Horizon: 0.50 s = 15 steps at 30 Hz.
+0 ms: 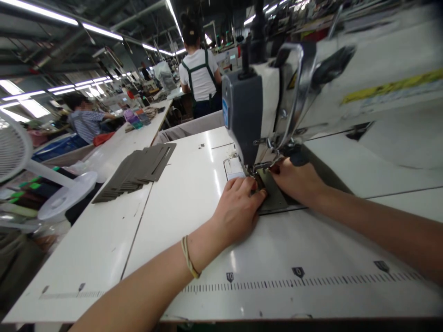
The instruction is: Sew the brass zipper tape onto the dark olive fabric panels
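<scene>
Your left hand (238, 207) lies palm-down, fingers pressing flat grey fabric (275, 198); your right hand (297, 180) pins it too, apparently ungripped, beneath the glossy machine (263, 101).

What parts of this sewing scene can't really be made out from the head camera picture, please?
- Needle: hidden behind the sewing machine head and fingertips.
- Grey fabric piece: mostly covered by the left hand and right hand; whether either grips it is unclear.
- Machine's right end: blurred, cut off by the edge.
- Ruler numbers on the table: too small.
- Stack of grey pieces: count unclear.
</scene>
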Motion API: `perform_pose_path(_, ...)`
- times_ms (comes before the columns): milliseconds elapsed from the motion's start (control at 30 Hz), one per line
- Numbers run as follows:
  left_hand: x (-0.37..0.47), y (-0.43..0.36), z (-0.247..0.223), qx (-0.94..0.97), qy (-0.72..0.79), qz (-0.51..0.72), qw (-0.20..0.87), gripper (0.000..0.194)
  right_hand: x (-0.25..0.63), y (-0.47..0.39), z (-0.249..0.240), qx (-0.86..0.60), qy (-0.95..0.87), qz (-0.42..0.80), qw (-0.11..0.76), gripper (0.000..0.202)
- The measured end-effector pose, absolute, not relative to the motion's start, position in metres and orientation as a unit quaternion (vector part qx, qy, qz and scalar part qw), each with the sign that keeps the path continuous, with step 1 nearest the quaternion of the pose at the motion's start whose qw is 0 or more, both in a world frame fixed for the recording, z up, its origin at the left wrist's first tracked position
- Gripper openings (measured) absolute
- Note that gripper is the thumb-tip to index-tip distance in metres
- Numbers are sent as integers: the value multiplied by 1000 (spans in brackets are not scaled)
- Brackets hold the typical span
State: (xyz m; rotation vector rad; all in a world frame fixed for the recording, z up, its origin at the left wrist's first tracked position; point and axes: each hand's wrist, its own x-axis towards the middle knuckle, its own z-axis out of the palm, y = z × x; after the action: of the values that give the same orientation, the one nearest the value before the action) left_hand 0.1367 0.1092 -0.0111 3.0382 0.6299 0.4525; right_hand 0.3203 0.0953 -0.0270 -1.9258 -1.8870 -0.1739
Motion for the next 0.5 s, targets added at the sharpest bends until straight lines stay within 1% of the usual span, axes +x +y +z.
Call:
perform_pose_path(133,132,107,-12,956,213,194,59,40,322,57,-26,-532,-795,-49,288,17)
perform_pose_path(167,130,107,-14,948,218,220,76,38,323,48,-29,-460,-830,-36,313,19)
perform_pose_path(233,128,105,-18,932,224,267,97,29,323,34,-35,-392,-857,-28,333,26)
perform_pose_path(333,127,101,-25,927,215,295,83,20,322,28,-40,-373,-864,-21,337,31)
perform_pose_path(500,130,95,-27,942,193,274,12,19,317,33,-37,-374,-856,-6,356,31)
